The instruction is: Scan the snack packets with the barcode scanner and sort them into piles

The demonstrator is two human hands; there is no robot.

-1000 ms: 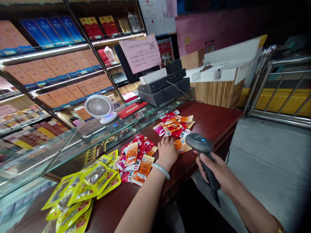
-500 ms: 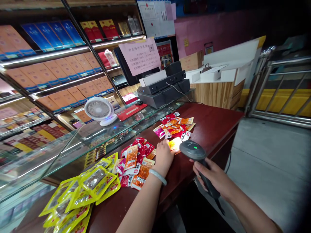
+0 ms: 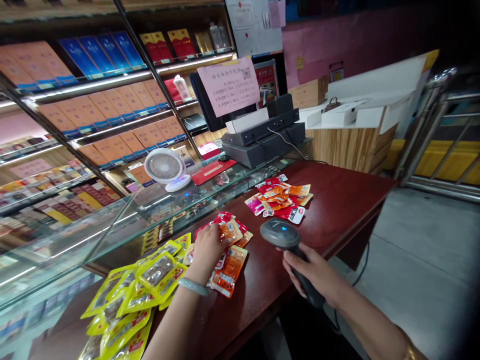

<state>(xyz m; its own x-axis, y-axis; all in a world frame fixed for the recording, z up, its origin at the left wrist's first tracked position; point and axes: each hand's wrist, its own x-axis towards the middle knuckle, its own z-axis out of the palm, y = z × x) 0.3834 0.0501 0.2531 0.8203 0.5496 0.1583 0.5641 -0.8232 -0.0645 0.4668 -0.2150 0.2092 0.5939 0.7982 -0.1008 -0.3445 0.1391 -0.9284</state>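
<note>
My right hand point(image 3: 311, 267) is wrapped round the handle of a dark grey barcode scanner point(image 3: 280, 234), whose top shows a small blue light. The scanner's head hangs over the table edge side, between two piles. My left hand point(image 3: 210, 245), with a pale bangle on the wrist, reaches over the nearer pile of red and orange snack packets point(image 3: 229, 270). Its fingers close on an orange snack packet point(image 3: 231, 231); the fingertips are partly hidden. Farther back lies another pile of small snack packets point(image 3: 279, 197). Yellow snack bags point(image 3: 129, 295) are heaped left of my left forearm.
The dark red table point(image 3: 345, 187) adjoins a glass display counter point(image 3: 123, 220). On the glass stand a white fan point(image 3: 165, 167), a red folder point(image 3: 213, 171) and a black cash drawer point(image 3: 262, 147). Boxed goods fill shelves behind. A metal railing point(image 3: 442, 150) is at right.
My left hand has moved left from under the scanner to the nearer pile and closed on an orange packet. The scanner's bright beam is gone, and its green light is now blue.
</note>
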